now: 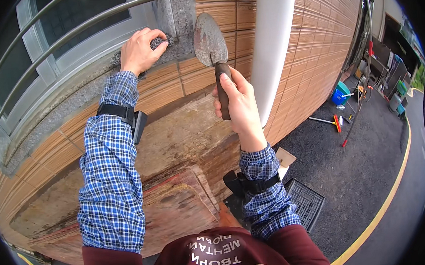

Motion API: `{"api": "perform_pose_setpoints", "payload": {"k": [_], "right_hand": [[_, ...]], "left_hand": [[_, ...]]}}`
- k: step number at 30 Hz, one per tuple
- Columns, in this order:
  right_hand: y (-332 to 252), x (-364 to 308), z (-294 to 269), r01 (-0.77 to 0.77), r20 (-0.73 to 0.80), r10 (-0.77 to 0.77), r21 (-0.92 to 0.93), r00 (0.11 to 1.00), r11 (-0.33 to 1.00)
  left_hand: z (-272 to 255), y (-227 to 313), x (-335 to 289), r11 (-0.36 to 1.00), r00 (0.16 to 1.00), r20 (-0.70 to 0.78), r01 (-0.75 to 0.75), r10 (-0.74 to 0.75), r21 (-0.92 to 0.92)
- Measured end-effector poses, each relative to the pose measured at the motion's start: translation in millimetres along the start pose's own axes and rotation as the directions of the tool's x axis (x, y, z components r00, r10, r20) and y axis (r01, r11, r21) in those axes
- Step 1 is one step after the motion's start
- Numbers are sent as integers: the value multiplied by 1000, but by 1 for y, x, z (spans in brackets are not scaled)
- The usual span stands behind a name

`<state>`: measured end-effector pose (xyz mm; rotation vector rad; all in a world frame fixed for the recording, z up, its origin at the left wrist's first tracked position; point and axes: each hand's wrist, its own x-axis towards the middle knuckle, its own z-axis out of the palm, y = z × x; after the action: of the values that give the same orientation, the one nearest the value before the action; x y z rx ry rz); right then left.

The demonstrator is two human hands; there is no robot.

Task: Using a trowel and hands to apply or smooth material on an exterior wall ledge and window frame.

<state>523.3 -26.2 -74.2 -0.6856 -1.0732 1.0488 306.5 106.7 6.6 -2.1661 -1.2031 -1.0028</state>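
My left hand (140, 51) rests on the grey stone window ledge (87, 74), its fingers curled round a dark grey, wiry clump that looks like steel wool (156, 42). Most of that clump is hidden under the palm. To its right, my right hand (240, 97) grips the handle of a trowel (210, 38). The trowel's leaf-shaped blade, dull and stained, points up and away in front of the stone window frame and tan tiles. Whether the blade touches the wall I cannot tell.
Metal bars (70, 36) curve across the window at left. A white downpipe (276, 39) stands right of the trowel. Below my arms lie worn wooden boards (177, 196). A black plastic crate (306, 202), a red-headed broom (337, 123) and a blue bucket (338, 96) are on the asphalt.
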Motion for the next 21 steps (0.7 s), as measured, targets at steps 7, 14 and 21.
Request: {"api": "perform_pose_setpoints", "payload": {"k": [7, 14, 21], "right_hand": [[-5, 7, 1, 47, 18, -48, 50, 999, 998], [-4, 0, -6, 66, 31, -67, 27, 997, 997], [3, -1, -5, 44, 41, -43, -24, 998, 999]], "left_hand": [[5, -5, 5, 1000, 999, -45, -17, 18, 22], [1, -2, 1, 1000, 1000, -13, 6, -6, 25], [2, -3, -1, 999, 999, -29, -25, 26, 22]]}}
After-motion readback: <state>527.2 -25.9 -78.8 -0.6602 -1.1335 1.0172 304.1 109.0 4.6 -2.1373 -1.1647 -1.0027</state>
